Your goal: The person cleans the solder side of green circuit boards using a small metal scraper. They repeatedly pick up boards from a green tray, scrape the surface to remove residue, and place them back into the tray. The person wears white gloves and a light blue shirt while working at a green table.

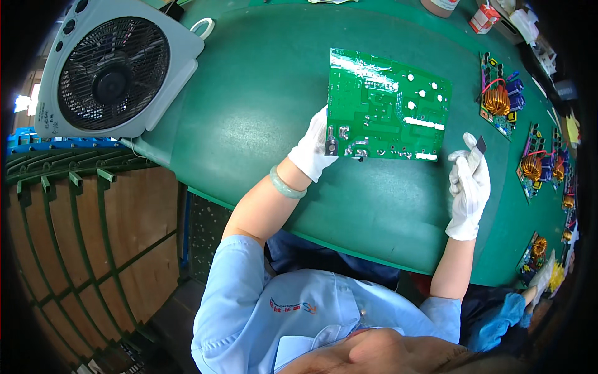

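My left hand, in a white glove, grips the left edge of a green printed circuit board. The board is raised above the table, its soldered side with shiny joints and white blobs towards me. The fingers behind it are hidden. To the right of the board, apart from it, my gloved right hand pinches a small dark flat piece at the fingertips. What that piece is, I cannot make out.
The work table has a green mat. A grey box fan stands at the left. Populated circuit boards with copper coils line the right side. A red-and-white carton sits at the far right. Another person's blue sleeve shows at the lower right.
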The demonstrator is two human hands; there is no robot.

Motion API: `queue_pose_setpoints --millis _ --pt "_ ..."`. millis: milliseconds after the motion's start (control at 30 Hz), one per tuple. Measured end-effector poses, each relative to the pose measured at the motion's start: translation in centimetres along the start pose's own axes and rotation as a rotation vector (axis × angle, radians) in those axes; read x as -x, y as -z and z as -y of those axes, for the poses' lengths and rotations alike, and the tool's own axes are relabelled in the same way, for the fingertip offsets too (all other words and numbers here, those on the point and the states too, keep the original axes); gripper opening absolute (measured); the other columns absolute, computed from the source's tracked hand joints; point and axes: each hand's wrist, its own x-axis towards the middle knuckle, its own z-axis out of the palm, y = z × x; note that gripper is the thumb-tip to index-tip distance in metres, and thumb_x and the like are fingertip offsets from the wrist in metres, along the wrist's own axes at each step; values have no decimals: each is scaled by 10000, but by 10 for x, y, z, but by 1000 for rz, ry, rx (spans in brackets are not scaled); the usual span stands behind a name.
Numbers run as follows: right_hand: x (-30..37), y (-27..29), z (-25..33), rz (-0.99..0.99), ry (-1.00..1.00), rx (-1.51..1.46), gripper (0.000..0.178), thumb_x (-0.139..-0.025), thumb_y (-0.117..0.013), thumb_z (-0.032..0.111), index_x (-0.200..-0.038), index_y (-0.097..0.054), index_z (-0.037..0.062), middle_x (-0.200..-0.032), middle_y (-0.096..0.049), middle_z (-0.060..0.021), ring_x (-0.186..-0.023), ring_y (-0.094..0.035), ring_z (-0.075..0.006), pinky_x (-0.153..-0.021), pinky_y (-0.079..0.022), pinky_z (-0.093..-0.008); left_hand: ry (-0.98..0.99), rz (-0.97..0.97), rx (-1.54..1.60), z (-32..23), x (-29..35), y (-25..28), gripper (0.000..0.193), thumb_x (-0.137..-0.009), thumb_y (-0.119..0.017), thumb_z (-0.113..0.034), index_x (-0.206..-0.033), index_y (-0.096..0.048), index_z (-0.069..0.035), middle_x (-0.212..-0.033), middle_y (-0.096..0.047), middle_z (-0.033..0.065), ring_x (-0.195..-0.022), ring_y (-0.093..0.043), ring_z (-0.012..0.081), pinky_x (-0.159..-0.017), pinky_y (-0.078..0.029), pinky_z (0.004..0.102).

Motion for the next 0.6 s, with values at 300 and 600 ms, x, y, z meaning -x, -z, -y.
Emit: queue_pose_setpoints --millis 300,600 --pt "9 20 -1 700 -201 -68 339 -948 -577 169 -1133 -632 -109 -943 -692 -199 -620 -621 -140 -518 -476 -229 207 -112 459 -15 -1 -16 278 -989 -513 -204 -1211 -546 -40 -1127 -635 88 -976 -650 188 -818 -568 352" --pt "25 -13 -14 998 -419 17 297 -960 -581 135 -1160 -615 -82 -1163 -662 -171 -1026 -653 -236 -889 -518 -334 246 -114 535 -11 -2 -11 292 -1012 -466 -233 -1218 -554 -45 -1129 -634 87 -981 -646 193 -827 -564 361"
